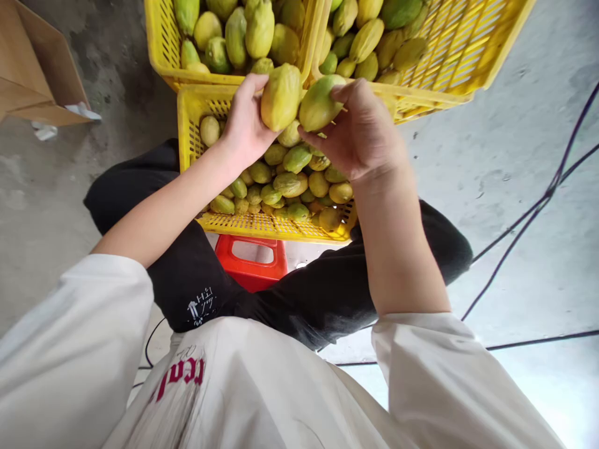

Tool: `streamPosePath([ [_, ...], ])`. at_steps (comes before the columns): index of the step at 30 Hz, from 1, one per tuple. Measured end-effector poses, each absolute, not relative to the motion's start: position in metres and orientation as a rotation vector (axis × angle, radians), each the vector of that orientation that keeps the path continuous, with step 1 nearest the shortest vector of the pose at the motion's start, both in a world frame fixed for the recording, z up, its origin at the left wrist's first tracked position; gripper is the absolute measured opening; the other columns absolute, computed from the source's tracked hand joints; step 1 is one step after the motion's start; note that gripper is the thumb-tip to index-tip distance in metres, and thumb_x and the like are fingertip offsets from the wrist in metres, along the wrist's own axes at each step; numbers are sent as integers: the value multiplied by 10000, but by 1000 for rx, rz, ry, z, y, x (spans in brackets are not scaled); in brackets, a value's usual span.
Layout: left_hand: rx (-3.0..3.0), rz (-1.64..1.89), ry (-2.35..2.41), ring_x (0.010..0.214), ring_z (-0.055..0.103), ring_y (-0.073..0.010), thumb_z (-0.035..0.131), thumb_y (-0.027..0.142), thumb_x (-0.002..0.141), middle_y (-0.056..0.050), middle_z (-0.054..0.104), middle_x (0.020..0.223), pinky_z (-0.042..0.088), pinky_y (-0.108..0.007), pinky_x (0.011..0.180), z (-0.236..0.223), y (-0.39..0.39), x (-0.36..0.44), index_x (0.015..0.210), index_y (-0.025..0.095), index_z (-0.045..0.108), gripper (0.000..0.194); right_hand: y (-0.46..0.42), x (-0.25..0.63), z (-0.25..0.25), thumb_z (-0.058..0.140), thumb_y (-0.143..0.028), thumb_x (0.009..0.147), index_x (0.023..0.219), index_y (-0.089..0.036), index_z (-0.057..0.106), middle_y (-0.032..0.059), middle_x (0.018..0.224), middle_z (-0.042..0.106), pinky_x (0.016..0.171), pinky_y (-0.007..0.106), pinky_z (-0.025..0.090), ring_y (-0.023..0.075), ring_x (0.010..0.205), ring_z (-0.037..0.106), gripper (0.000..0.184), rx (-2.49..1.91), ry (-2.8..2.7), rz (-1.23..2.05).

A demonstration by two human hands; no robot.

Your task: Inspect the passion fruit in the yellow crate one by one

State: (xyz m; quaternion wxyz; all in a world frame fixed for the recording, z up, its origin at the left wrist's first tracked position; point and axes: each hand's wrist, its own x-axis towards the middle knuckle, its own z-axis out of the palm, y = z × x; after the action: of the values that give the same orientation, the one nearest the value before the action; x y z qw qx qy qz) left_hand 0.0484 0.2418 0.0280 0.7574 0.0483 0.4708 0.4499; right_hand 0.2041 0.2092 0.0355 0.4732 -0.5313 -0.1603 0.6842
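Observation:
My left hand is closed around a yellow papaya, held up above the front crate. Right beside it, my right hand grips a greener papaya between thumb and fingers. The two fruits are close together at their near sides. Below both hands stands a yellow plastic crate with many smaller green and yellow papayas in it. My hands and forearms hide part of that crate's contents.
Behind are two more yellow crates, one at left and one at right, both holding larger papayas. A red stool shows between my legs. An open cardboard box lies far left. Black cables cross the right side.

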Motion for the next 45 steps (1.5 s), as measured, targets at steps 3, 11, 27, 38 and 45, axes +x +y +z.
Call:
streamPosePath([
  [3,433,891,1038,1367,783,-301,494,201,1177,-49,857,1021,624,-426,1141,27,240,45,1074,260,712,249,209,207,34,798,-248,1027,996,-283,707,-29,991,760,823,263,678,189,1049,712,102,-1187,-397,1733],
  [11,712,711,846,1471,700,-326,611,191,1181,-67,833,1054,593,-449,1193,18,227,39,1005,220,739,219,205,205,32,771,-165,951,890,-296,669,-61,985,763,703,187,645,159,999,692,178,-1231,-432,1708],
  [27,682,614,1033,1170,788,-270,783,227,1118,-27,776,1026,607,-385,968,4,212,26,1034,238,675,137,215,213,25,773,-244,823,914,-289,710,-22,916,701,689,272,629,205,960,667,120,-1312,-591,1765],
  [38,618,744,986,904,766,-211,959,343,975,43,738,833,610,-357,821,14,210,24,899,295,586,384,203,197,38,747,-324,894,847,-270,677,12,899,658,837,325,653,227,998,626,101,-1368,-494,1686],
  [45,568,604,1060,782,780,-216,639,357,1154,-17,737,789,617,-361,780,16,217,25,866,235,685,316,205,201,34,804,-333,692,834,-341,647,-27,908,702,879,332,640,254,1054,664,212,-1423,-450,1787],
])
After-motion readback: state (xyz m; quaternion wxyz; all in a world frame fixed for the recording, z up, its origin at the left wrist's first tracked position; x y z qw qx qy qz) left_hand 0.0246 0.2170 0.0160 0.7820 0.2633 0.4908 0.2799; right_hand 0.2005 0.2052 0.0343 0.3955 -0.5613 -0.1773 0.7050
